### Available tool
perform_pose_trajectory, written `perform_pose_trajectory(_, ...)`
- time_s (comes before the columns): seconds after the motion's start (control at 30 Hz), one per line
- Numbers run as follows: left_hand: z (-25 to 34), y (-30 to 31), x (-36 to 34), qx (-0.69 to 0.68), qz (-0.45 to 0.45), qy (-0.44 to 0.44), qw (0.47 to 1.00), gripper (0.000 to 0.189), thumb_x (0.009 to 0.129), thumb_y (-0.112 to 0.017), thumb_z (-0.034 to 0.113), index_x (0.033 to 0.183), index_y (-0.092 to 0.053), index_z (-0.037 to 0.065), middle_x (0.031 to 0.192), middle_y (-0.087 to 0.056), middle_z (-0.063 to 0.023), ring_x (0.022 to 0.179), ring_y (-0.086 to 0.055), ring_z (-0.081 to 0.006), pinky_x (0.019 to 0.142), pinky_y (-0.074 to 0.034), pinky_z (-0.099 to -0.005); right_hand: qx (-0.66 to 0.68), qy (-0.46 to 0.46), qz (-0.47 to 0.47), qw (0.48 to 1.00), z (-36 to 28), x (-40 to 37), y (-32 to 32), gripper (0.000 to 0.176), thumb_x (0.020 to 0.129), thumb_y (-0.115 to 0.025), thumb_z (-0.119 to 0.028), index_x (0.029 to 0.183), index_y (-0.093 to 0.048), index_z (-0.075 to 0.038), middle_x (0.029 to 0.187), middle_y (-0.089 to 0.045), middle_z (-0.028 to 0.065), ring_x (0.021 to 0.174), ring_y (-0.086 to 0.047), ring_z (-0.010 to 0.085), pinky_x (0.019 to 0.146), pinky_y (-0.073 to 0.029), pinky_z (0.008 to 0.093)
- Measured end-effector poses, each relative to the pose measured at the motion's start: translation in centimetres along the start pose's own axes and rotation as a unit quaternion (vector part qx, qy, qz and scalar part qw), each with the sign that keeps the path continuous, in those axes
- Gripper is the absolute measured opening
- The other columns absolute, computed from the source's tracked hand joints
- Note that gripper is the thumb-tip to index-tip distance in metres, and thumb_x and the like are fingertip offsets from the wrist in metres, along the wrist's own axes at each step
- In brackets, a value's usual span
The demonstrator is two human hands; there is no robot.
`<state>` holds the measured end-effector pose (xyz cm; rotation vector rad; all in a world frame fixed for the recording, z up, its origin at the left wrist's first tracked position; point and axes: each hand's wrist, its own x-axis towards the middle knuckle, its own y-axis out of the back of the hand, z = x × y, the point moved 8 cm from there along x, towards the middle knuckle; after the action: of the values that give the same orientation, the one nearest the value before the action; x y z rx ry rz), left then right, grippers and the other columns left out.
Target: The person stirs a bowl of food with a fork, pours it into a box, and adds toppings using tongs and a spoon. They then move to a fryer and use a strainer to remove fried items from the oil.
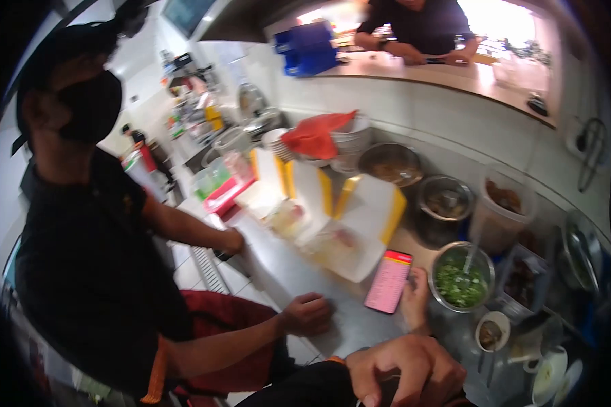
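A phone (389, 282) with a pink and red lit screen is at the counter's front. My right hand (415, 298) grips its right edge, the fingers partly hidden. Close to the camera, my left hand (407, 370) crosses in front of my right forearm with its fingers curled; I cannot tell what is under them. Just right of the phone stands a metal bowl of chopped green onions (460, 279) with a spoon in it. Behind the phone are open takeaway boxes (363, 224) with yellow edges and food inside.
At the left stands a co-worker (95, 237), one fist (307, 314) near the counter (265, 241). Metal pots (445, 203), a plastic tub (502, 200) and a small cup (492, 331) crowd the right. Stacked bowls (349, 146) line the wall. Another person (417, 34) leans at the serving hatch.
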<state>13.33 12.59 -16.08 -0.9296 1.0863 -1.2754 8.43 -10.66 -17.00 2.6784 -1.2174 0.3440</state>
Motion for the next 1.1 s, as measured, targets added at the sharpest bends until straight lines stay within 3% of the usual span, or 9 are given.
perform_pose_trajectory(0.2, -3.9, -11.5, 6.1, 0.157, -0.143, -0.037, 0.976, 0.032, 0.093, -0.035, 0.034, 0.087, -0.053, 0.008, 0.084, -0.052, -0.0053, 0.080, -0.050, -0.0199, 0.076, -0.038, -0.0340, -0.009, 0.009, 0.019, 1.000, 0.6, 0.0, 0.1, 0.031, 0.074, -0.055, 0.001, 0.105, -0.050, -0.003, 0.114, -0.051, 0.0172, 0.111, -0.048, 0.0323, 0.094, -0.037, 0.0376)
perform_pose_trajectory(0.33, -7.0, -20.1, 9.7, 0.249, -0.268, -0.108, 0.924, 0.032, 0.093, -0.036, 0.033, 0.087, -0.053, 0.007, 0.085, -0.052, -0.0055, 0.081, -0.050, -0.0199, 0.077, -0.039, -0.0341, -0.019, 0.000, 0.018, 1.000, 1.4, 0.0, -0.1, 0.033, 0.075, -0.056, 0.000, 0.106, -0.049, -0.004, 0.116, -0.051, 0.0169, 0.112, -0.048, 0.0330, 0.093, -0.037, 0.0377)
perform_pose_trajectory(0.47, -8.3, -25.0, 10.6, 0.270, -0.358, -0.171, 0.877, 0.032, 0.093, -0.036, 0.033, 0.087, -0.053, 0.007, 0.086, -0.053, -0.0056, 0.082, -0.050, -0.0198, 0.078, -0.039, -0.0341, -0.023, -0.012, 0.013, 1.000, 1.8, 0.0, -0.1, 0.033, 0.075, -0.057, -0.001, 0.106, -0.049, -0.004, 0.117, -0.050, 0.0166, 0.112, -0.048, 0.0327, 0.094, -0.037, 0.0374)
perform_pose_trajectory(0.67, -8.7, -28.5, 10.1, 0.266, -0.422, -0.213, 0.840, 0.031, 0.093, -0.037, 0.033, 0.087, -0.053, 0.007, 0.087, -0.053, -0.0058, 0.083, -0.051, -0.0198, 0.079, -0.039, -0.0342, -0.001, 0.006, 0.011, 1.000, 2.0, 0.1, -0.3, 0.032, 0.076, -0.057, -0.003, 0.107, -0.049, -0.004, 0.117, -0.051, 0.0164, 0.112, -0.048, 0.0322, 0.095, -0.037, 0.0371)
perform_pose_trajectory(1.1, -8.3, -30.2, 9.8, 0.252, -0.455, -0.225, 0.824, 0.030, 0.093, -0.038, 0.032, 0.088, -0.053, 0.006, 0.090, -0.053, -0.0062, 0.086, -0.051, -0.0197, 0.081, -0.040, -0.0344, -0.002, 0.010, 0.012, 1.000, 1.0, 0.0, -0.1, 0.033, 0.077, -0.058, -0.003, 0.108, -0.049, -0.004, 0.115, -0.052, 0.0152, 0.111, -0.050, 0.0300, 0.094, -0.039, 0.0359)
